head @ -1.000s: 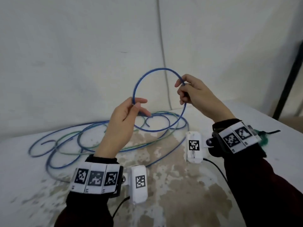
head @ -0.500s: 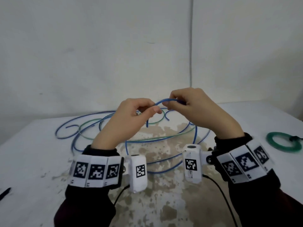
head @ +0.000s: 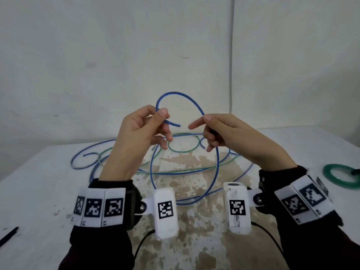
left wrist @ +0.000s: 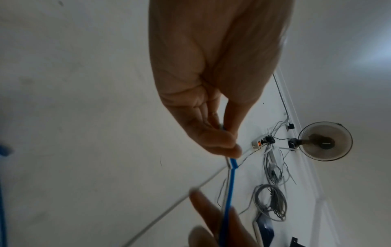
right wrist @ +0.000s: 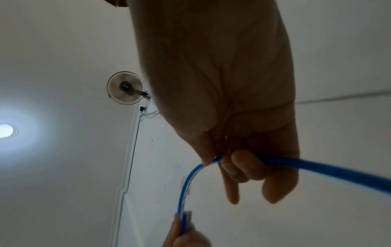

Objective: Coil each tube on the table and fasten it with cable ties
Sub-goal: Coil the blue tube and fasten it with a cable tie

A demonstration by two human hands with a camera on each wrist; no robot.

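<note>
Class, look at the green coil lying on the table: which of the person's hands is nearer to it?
Right. The right hand is raised over the table on the green coil's side; the left hand is farther off, beyond the right one.

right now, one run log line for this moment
step: coiling | left hand: pinches thin blue tube end | right hand: grips loop | ties: none on

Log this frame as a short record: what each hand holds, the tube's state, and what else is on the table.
left hand: pinches blue tube near its free end
right hand: grips the same tube further along
tube state: one raised loop between the hands, the rest trailing to the table
loose on table: blue and green tubes
far right: green coil
ties on blue tube: none visible
</note>
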